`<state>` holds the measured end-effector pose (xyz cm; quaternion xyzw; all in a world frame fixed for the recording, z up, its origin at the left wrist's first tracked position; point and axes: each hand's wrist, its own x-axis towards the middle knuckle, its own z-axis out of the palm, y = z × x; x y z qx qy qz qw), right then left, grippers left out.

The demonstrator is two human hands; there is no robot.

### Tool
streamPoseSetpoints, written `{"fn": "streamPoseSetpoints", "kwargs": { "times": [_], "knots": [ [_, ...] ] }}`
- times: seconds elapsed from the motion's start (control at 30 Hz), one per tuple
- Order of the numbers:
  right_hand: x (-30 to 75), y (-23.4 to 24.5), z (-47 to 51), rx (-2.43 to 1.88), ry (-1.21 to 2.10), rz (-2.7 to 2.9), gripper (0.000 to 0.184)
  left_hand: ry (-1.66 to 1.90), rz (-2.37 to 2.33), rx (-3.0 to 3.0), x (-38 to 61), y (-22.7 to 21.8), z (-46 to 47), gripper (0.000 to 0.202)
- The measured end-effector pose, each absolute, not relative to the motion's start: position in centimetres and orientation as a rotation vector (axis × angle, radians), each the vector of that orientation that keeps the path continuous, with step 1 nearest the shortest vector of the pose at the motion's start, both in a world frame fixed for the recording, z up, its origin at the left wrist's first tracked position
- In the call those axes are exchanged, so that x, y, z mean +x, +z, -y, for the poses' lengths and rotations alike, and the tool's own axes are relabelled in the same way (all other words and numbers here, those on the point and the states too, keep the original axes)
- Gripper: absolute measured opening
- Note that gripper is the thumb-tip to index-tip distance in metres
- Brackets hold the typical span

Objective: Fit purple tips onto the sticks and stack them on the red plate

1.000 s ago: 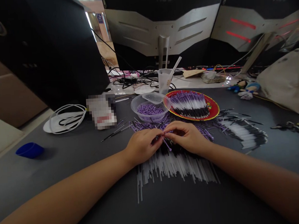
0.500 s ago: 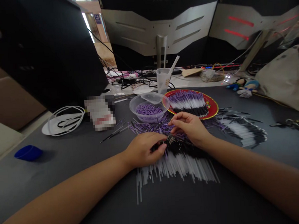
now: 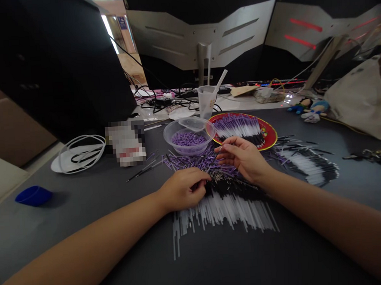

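Observation:
My left hand (image 3: 182, 189) rests curled at the black-tipped end of a fanned row of thin white sticks (image 3: 223, 213), and its fingertips hide what they touch. My right hand (image 3: 241, 158) hovers with fingers apart above a loose heap of purple-tipped sticks (image 3: 191, 161), holding nothing I can see. Behind the heap, a clear plastic bowl (image 3: 177, 139) contains more purple pieces. A red plate with a gold rim (image 3: 269, 133) bears a neat fan of purple, white and black sticks. Another fanned batch (image 3: 308, 165) lies to the right.
A dark grey mat covers the desk. Behind it stand the backs of two AOC monitors (image 3: 203, 34), a plastic cup with a straw (image 3: 206, 100) and tangled cables (image 3: 159, 103). A face mask (image 3: 78, 156), a blurred packet (image 3: 126, 144), a blue cup (image 3: 32, 196), small plush figures (image 3: 307, 109) and a cloth bag (image 3: 358, 100) lie around.
My hands have moved apart. The right hand has risen toward the bowl and plate with its fingers spread, and the left has dropped back to the black-tipped row.

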<state>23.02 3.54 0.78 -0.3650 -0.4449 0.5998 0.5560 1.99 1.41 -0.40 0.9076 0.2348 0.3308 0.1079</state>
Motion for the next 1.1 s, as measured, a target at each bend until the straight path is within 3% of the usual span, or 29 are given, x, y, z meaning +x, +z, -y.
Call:
{"fn": "streamPoseSetpoints", "kwargs": {
  "times": [1.1],
  "knots": [
    [23.26, 1.14, -3.17, -0.855, 1.405, 1.165, 0.021, 0.870, -0.704, 2.701, 1.82, -0.50, -1.66, 0.026]
  ]
}}
